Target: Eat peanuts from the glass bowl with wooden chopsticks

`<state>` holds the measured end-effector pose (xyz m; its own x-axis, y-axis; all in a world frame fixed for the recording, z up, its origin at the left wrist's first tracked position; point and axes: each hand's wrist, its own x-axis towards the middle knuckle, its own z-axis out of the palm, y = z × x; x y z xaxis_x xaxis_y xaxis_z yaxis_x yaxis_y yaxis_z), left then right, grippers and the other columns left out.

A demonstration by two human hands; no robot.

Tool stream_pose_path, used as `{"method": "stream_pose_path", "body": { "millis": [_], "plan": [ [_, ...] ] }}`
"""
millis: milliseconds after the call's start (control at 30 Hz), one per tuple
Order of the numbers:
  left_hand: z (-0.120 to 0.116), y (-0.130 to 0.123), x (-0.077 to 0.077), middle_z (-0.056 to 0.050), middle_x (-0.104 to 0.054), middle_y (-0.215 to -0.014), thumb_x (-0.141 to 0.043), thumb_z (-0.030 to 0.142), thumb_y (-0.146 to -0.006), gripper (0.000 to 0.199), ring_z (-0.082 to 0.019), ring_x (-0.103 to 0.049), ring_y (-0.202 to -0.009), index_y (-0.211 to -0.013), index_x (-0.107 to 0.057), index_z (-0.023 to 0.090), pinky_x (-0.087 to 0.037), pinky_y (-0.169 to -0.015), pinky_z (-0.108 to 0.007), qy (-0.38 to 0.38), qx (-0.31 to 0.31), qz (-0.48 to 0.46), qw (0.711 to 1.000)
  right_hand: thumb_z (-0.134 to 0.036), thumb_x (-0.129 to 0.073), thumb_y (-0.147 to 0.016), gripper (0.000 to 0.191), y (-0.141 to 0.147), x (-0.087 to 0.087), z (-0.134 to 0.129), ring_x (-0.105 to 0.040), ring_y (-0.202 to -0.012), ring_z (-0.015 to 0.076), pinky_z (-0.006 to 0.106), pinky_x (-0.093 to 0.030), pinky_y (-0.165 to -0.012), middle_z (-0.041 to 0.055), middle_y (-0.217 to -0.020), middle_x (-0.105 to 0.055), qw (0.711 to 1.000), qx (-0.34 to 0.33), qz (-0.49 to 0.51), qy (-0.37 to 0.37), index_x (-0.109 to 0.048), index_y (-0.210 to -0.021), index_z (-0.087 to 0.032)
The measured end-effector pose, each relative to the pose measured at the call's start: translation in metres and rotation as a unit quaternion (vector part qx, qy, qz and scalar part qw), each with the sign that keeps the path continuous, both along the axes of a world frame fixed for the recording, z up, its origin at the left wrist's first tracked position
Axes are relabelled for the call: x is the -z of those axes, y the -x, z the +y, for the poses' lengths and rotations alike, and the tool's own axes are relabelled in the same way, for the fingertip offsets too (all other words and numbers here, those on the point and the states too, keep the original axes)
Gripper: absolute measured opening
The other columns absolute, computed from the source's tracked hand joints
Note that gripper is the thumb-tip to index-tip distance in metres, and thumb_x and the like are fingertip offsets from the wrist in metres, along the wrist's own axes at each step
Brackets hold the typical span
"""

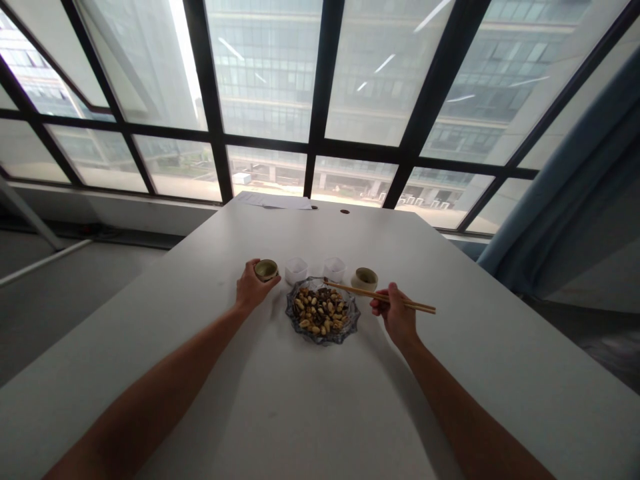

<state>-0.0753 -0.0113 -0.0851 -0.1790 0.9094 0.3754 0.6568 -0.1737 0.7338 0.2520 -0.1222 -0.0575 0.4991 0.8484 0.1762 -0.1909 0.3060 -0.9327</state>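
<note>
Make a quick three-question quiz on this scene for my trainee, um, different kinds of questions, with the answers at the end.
1. What does the right grip hold?
2. True or false: the glass bowl stands left of the round cup in the left grip.
3. How many clear cups stand between that cup and the other round cup?

Key: 1. Chopsticks. 2. False; it stands to the right. 3. Two.

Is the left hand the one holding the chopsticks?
No, the right hand holds the chopsticks, while the left hand is around a small green cup.
</note>
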Motion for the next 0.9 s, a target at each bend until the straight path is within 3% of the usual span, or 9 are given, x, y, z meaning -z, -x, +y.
{"method": "stream_pose_path", "body": {
  "millis": [100, 167, 300, 467, 533, 667, 900],
  "plan": [
    [0.002, -0.001, -0.010, -0.019, -0.061, -0.132, -0.080, 0.051, -0.069, 0.076, -0.037, -0.055, -0.127, -0.131, -0.048, 0.020, -0.038, -0.108, -0.054, -0.055, 0.008, 0.075, 0.996, -0.071, -0.074, -0.068, 0.056, -0.003, -0.003, 0.001, -0.056, -0.038, 0.0125, 0.023, -0.046, -0.037, 0.0018, -0.048, -0.064, 1.000, 0.000, 0.007, -0.006, -0.063, -0.068, -0.016],
    [0.003, -0.010, -0.020, -0.019, -0.058, -0.138, -0.078, 0.049, -0.072, 0.073, -0.037, -0.049, -0.133, -0.132, -0.050, 0.020, -0.026, -0.116, -0.057, -0.102, 0.044, 0.122, 0.986, -0.071, -0.073, -0.069, 0.056, -0.004, -0.005, 0.001, -0.056, -0.038, 0.0123, 0.023, -0.045, -0.036, 0.0016, -0.048, -0.064, 1.000, -0.002, 0.003, -0.013, -0.062, -0.068, -0.016],
    [0.012, -0.041, -0.039, -0.016, -0.064, -0.132, -0.074, 0.045, -0.076, 0.062, -0.037, -0.053, -0.130, -0.130, -0.054, 0.023, -0.014, -0.119, -0.060, -0.090, 0.137, 0.175, 0.971, -0.070, -0.070, -0.073, 0.053, -0.007, -0.003, 0.003, -0.055, -0.036, 0.0126, 0.024, -0.044, -0.036, 0.0012, -0.048, -0.064, 1.000, -0.005, -0.015, -0.021, -0.062, -0.069, -0.017],
    [0.030, -0.063, -0.054, -0.016, -0.072, -0.113, -0.075, 0.038, -0.074, 0.067, -0.038, -0.063, -0.114, -0.134, -0.051, 0.020, -0.025, -0.112, -0.061, 0.008, 0.174, 0.247, 0.953, -0.068, -0.070, -0.074, 0.052, -0.010, 0.001, 0.004, -0.055, -0.037, 0.0121, 0.023, -0.044, -0.037, 0.0013, -0.049, -0.065, 1.000, -0.011, -0.011, -0.021, -0.062, -0.069, -0.017],
    [0.033, -0.061, -0.058, -0.015, -0.070, -0.118, -0.076, 0.033, -0.073, 0.069, -0.036, -0.062, -0.116, -0.136, -0.050, 0.021, -0.029, -0.112, -0.056, -0.026, 0.195, 0.264, 0.944, -0.069, -0.070, -0.074, 0.053, -0.010, 0.000, 0.004, -0.055, -0.038, 0.0120, 0.023, -0.044, -0.037, 0.0011, -0.049, -0.065, 1.000, -0.006, -0.007, -0.027, -0.062, -0.069, -0.017],
    [0.031, -0.052, -0.060, -0.014, -0.063, -0.133, -0.075, 0.022, -0.073, 0.070, -0.032, -0.055, -0.127, -0.138, -0.049, 0.022, -0.024, -0.118, -0.047, -0.151, 0.252, 0.283, 0.913, -0.068, -0.070, -0.076, 0.052, -0.010, -0.003, 0.005, -0.055, -0.038, 0.0115, 0.023, -0.044, -0.038, 0.0007, -0.050, -0.065, 0.999, 0.003, 0.006, -0.041, -0.063, -0.069, -0.017],
    [0.030, -0.055, -0.061, -0.015, -0.066, -0.128, -0.079, 0.032, -0.073, 0.070, -0.034, -0.061, -0.119, -0.136, -0.050, 0.020, -0.027, -0.116, -0.052, -0.102, 0.212, 0.271, 0.933, -0.070, -0.071, -0.072, 0.055, -0.008, -0.007, 0.006, -0.055, -0.037, 0.0114, 0.023, -0.043, -0.037, 0.0010, -0.049, -0.065, 0.999, 0.007, 0.012, -0.047, -0.063, -0.068, -0.016]
  ]
}}
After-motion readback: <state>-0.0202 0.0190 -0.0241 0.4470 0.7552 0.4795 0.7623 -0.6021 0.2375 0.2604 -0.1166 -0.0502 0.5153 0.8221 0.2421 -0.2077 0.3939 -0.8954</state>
